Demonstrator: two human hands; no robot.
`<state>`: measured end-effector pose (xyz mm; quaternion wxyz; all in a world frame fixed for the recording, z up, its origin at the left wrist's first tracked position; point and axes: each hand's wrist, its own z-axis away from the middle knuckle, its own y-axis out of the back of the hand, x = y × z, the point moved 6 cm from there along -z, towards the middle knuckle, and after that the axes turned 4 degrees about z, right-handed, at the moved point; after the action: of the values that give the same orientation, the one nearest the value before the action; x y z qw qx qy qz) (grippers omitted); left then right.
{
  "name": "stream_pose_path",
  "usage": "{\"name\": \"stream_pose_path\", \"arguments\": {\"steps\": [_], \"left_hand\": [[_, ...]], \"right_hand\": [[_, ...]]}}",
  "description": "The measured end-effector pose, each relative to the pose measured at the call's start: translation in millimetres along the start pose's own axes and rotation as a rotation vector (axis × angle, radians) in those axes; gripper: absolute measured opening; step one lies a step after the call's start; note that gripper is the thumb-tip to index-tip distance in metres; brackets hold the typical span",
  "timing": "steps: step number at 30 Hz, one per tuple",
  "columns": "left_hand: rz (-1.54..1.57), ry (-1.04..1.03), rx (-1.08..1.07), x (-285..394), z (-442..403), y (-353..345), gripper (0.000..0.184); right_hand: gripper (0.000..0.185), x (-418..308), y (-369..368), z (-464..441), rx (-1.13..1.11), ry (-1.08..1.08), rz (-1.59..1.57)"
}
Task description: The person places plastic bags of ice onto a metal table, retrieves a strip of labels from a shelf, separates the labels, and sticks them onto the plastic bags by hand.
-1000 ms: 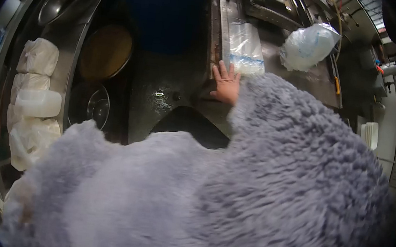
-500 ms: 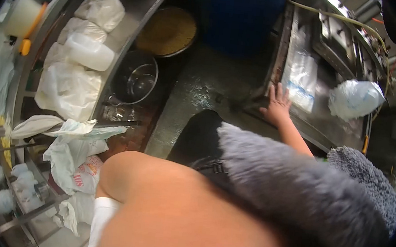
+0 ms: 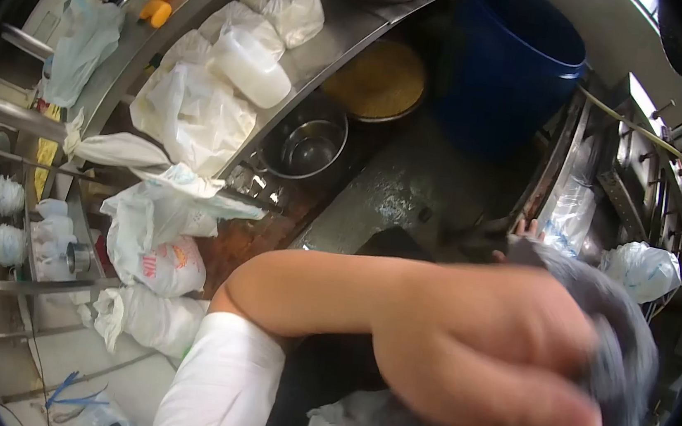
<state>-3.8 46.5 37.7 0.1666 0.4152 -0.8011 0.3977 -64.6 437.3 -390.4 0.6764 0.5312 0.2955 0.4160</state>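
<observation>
My left hand [image 3: 492, 354], blurred by motion, reaches across from the left at the end of a bare forearm and a white short sleeve [image 3: 223, 384]. Its curled fingers and thumb close on grey fluffy fabric [image 3: 629, 360], which looks like a sleeve around my right arm. Just past that fabric, the fingertips of my right hand [image 3: 529, 230] show at the edge of the metal counter on the right, spread apart. The rest of that hand and its forearm are hidden by the fabric. A clear plastic bag [image 3: 569, 216] lies close to those fingertips.
A blue barrel [image 3: 509, 81] stands ahead on the wet floor. White bags [image 3: 193, 114] and a whitish plastic container [image 3: 252, 71] sit on the left metal shelf. Below are a metal pot [image 3: 306, 147] and a yellow-filled basin [image 3: 384, 80]. A tied plastic bag [image 3: 642, 271] rests right.
The view has shifted, so the surroundings sit farther right and the barrel shows more fully. My left hand has come into sight on the grey fabric, which now covers most of my right hand.
</observation>
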Motion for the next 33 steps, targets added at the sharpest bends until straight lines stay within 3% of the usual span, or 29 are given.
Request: {"name": "stream_pose_path", "arguments": {"steps": [1, 3, 5, 6, 11, 13, 17, 22, 27, 31, 33], "left_hand": [[0.001, 0.004, -0.026, 29.1, -78.5, 131.2, 0.029], [-0.076, 0.204, 0.443, 41.1, -45.8, 150.8, 0.033], [0.017, -0.08, 0.461, 30.3, -37.9, 153.3, 0.041], [0.239, -0.16, 0.792, 30.8, -34.8, 125.6, 0.047], [0.156, -0.048, 0.401, 26.8, -32.7, 111.3, 0.046], [0.095, -0.015, 0.259, 27.2, -35.1, 105.3, 0.046], [-0.042, 0.011, 0.086, 30.5, -36.4, 95.6, 0.045], [-0.24, 0.012, -0.005, 31.9, -43.8, 91.9, 0.044], [-0.6, 0.026, 0.121, 29.5, -58.4, 112.2, 0.043], [-0.718, 0.033, -0.083, 23.8, -50.0, 96.7, 0.043], [-0.746, 0.035, -0.19, 27.1, -44.9, 90.1, 0.042]], "right_hand": [[0.103, 6.1, -23.1, -16.5, 0.018, -0.02, -0.001], [0.1, 26.4, -51.6, -23.1, 0.023, 0.004, 0.013], [0.112, 1.1, 8.2, 2.3, -0.093, -0.052, -0.041], [0.115, 3.6, 0.7, -2.8, -0.067, -0.052, -0.059], [0.119, 11.1, -16.9, -8.0, -0.032, -0.03, -0.009], [0.119, 10.3, -9.9, -10.5, -0.127, -0.077, 0.04], [0.119, 1.9, 2.7, -0.7, -0.105, -0.056, -0.007], [0.118, -1.3, 6.8, -0.4, -0.114, -0.068, -0.01], [0.117, -20.6, 36.1, 16.3, -0.037, -0.051, 0.018], [0.109, -5.0, 17.4, 6.8, -0.135, -0.054, -0.031], [0.102, 18.7, -35.1, -25.5, -0.095, -0.071, -0.039]]}}
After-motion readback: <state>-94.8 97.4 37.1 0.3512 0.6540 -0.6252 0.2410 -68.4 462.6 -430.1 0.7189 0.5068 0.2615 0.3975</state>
